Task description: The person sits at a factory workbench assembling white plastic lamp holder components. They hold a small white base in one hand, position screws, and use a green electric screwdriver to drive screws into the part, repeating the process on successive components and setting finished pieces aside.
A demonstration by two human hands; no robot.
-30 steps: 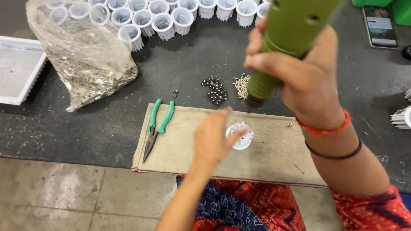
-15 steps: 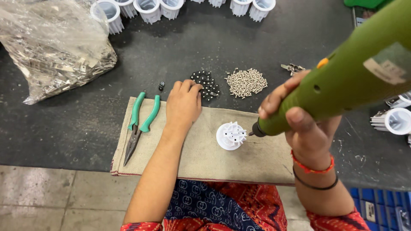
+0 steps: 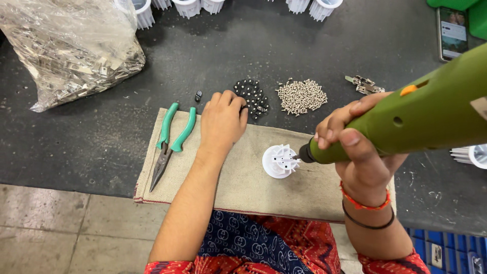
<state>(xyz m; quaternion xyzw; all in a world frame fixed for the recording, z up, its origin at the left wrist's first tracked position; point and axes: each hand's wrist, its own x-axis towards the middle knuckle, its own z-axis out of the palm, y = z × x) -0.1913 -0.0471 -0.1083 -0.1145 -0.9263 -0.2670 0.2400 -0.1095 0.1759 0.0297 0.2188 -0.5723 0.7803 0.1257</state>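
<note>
My right hand (image 3: 355, 147) grips a green electric screwdriver (image 3: 416, 114), its tip resting on a white round finned plastic part (image 3: 278, 161) that lies on a beige cloth (image 3: 243, 177). My left hand (image 3: 222, 121) reaches forward over the cloth's far edge, its fingertips pinching at a small pile of black parts (image 3: 252, 94). A pile of small silver screws (image 3: 301, 96) lies just to the right of the black pile.
Green-handled pliers (image 3: 170, 142) lie on the cloth's left end. A clear bag of metal clips (image 3: 71, 50) sits at far left, white finned parts (image 3: 187, 6) line the back edge, a phone (image 3: 453, 33) lies top right, loose metal clips (image 3: 362, 83) near it.
My left hand left the white part and reached up to the black pile. The screwdriver swung down from upright until its tip met the white part.
</note>
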